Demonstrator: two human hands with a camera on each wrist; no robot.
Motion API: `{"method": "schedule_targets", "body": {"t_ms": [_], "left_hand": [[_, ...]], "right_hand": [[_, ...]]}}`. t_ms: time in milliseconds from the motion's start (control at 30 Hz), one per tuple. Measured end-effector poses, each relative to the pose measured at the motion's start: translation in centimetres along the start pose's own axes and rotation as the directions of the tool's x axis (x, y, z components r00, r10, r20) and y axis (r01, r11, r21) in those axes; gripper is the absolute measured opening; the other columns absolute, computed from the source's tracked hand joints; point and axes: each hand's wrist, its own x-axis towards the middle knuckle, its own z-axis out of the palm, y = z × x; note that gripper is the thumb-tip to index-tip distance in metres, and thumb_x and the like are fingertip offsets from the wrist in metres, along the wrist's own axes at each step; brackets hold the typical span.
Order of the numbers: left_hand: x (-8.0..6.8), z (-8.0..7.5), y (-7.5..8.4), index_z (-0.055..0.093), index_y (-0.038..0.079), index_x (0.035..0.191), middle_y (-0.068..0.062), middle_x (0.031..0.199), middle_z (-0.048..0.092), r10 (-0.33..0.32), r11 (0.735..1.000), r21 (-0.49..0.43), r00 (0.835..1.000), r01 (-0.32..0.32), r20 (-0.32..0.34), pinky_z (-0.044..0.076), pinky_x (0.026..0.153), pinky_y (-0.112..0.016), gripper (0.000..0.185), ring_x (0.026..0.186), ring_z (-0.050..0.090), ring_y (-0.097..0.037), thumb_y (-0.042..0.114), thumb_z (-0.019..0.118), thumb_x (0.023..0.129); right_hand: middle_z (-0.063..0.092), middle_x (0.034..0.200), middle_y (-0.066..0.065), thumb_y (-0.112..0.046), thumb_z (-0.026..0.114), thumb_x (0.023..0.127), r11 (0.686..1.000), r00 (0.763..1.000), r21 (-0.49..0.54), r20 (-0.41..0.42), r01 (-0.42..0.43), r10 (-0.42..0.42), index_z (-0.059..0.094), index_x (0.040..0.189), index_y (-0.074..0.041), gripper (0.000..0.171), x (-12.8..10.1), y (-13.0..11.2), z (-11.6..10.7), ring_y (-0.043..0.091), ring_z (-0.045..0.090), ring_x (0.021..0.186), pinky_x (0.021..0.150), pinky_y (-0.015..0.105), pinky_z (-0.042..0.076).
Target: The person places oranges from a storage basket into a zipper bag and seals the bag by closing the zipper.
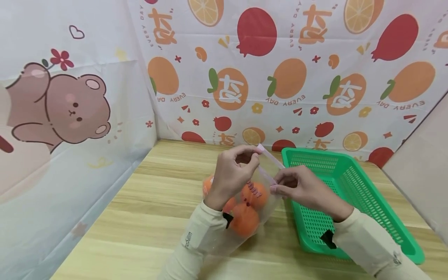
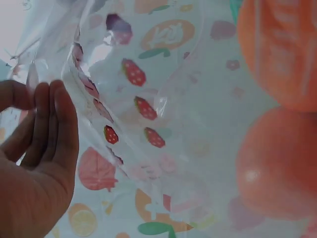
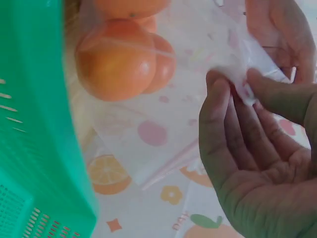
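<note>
A clear plastic zip bag (image 1: 271,202) with a pink strip along its mouth holds several oranges (image 1: 245,219). My left hand (image 1: 232,167) pinches the far end of the pink strip (image 1: 271,156) between thumb and fingers. Nearer the basket, my right hand (image 1: 308,190) grips the same mouth edge lower down. Small printed strawberries (image 2: 146,107) show on the film in the left wrist view. In the right wrist view, the right thumb presses the film against the curled fingers, and oranges (image 3: 116,62) bulge inside the bag.
A green perforated basket (image 1: 385,206) stands right of the bag, partly under the right forearm. Beneath everything is a wood-grain table (image 1: 140,217). A fruit-print cloth (image 1: 259,70) hangs behind, and a bear-print cloth (image 1: 115,163) on the left.
</note>
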Motion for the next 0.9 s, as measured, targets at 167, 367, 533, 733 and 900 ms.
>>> {"method": "schedule_targets", "body": {"t_ms": [167,367,533,733,900], "left_hand": [[-0.5,-0.3,1.0,0.078,0.002,0.101,-0.005,0.094,0.076,0.024,0.998,0.057,0.991,-0.017,-0.13,0.059,0.064,-0.03,0.015,0.072,0.07,-0.01,0.002,0.066,0.091],[-1.1,-1.2,2.9,0.078,0.001,0.099,-0.004,0.09,0.076,0.032,0.99,0.142,0.984,-0.007,-0.177,0.059,0.068,-0.025,0.012,0.072,0.07,-0.006,0.005,0.069,0.091],[-0.9,-3.5,4.1,0.078,-0.001,0.098,-0.005,0.08,0.072,0.185,0.95,0.278,0.975,-0.145,-0.124,0.057,0.063,-0.025,0.012,0.068,0.066,-0.009,0.006,0.073,0.089],[0.7,-8.1,1.9,0.059,0.015,0.141,-0.007,0.129,0.061,-0.007,0.947,0.322,1.0,0.011,-0.012,0.046,0.098,-0.048,0.06,0.115,0.056,-0.023,0.04,0.077,0.089],[1.3,-10.7,-0.4,0.038,0.022,0.155,-0.007,0.151,0.047,-0.313,0.93,0.249,0.937,0.27,0.153,0.035,0.112,-0.056,0.084,0.138,0.045,-0.027,0.052,0.076,0.087]], "right_hand": [[0.071,0.081,0.002,-0.008,0.073,0.093,0.994,0.989,-0.086,-0.124,0.064,-0.075,0.075,0.094,-0.004,0.004,0.0,-1.1,-0.9,0.018,0.066,0.07,0.064,0.03,0.058],[0.073,0.09,0.004,0.001,0.069,0.093,0.96,0.936,-0.224,-0.269,0.166,-0.225,0.074,0.099,-0.004,0.009,0.4,-1.8,-1.8,0.016,0.068,0.076,0.068,0.024,0.056],[0.073,0.093,0.003,0.011,0.071,0.088,0.888,0.833,-0.349,-0.36,0.298,-0.421,0.073,0.1,-0.002,0.018,0.9,-1.8,-2.2,0.013,0.063,0.075,0.063,0.018,0.052],[0.071,0.096,0.004,0.017,0.07,0.084,0.857,0.756,-0.38,-0.427,0.348,-0.496,0.075,0.1,-0.003,0.025,1.1,-1.3,-2.7,0.014,0.057,0.078,0.061,0.014,0.046],[0.071,0.093,0.006,0.016,0.069,0.086,0.871,0.762,-0.314,-0.429,0.378,-0.486,0.075,0.1,-0.004,0.024,1.2,-0.4,-3.1,0.014,0.065,0.078,0.069,0.014,0.054]]}}
